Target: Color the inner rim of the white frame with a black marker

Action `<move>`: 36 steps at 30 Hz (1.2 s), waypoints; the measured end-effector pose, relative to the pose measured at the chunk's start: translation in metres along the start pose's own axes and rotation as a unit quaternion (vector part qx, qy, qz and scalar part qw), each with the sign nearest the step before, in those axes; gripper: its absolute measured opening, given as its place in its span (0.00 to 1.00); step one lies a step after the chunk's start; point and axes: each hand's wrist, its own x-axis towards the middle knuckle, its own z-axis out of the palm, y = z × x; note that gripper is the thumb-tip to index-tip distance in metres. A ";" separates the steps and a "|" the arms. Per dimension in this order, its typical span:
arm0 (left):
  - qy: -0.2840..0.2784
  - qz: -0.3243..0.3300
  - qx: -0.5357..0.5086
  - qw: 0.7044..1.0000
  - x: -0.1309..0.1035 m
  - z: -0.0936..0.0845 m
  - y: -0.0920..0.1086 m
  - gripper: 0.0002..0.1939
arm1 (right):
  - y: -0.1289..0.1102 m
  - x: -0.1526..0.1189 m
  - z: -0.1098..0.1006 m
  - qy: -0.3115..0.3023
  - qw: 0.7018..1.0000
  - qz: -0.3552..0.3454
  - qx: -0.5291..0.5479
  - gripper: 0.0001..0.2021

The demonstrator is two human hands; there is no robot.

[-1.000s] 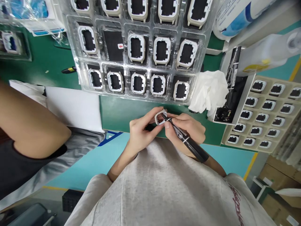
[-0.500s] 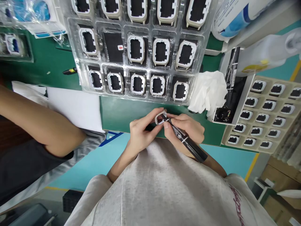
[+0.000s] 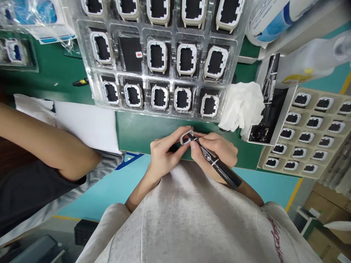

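Holding a small white frame (image 3: 185, 138) between thumb and fingers (image 3: 175, 133), the left hand (image 3: 164, 153) sits just below centre of the frame, over the near edge of the green table (image 3: 142, 131). Beside it, the right hand (image 3: 216, 150) has its fingers pressed around a black marker (image 3: 216, 164), whose tip touches the white frame and whose body slants toward the lower right. Above the hands lies a clear tray (image 3: 161, 54) with rows of like frames in its pockets, one pocket in the middle row bearing only a black insert with a small red mark. A crumpled white cloth (image 3: 242, 104) lies at the tray's lower right corner. At right, a beige tray (image 3: 309, 131) carries smaller parts. Another person's bare arm (image 3: 46, 142) crosses the left of the frame.
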 end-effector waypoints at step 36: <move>0.018 -0.054 -0.130 0.990 0.006 -0.003 0.003 0.31 | 0.004 0.004 0.003 0.028 0.994 -0.049 0.097 0.18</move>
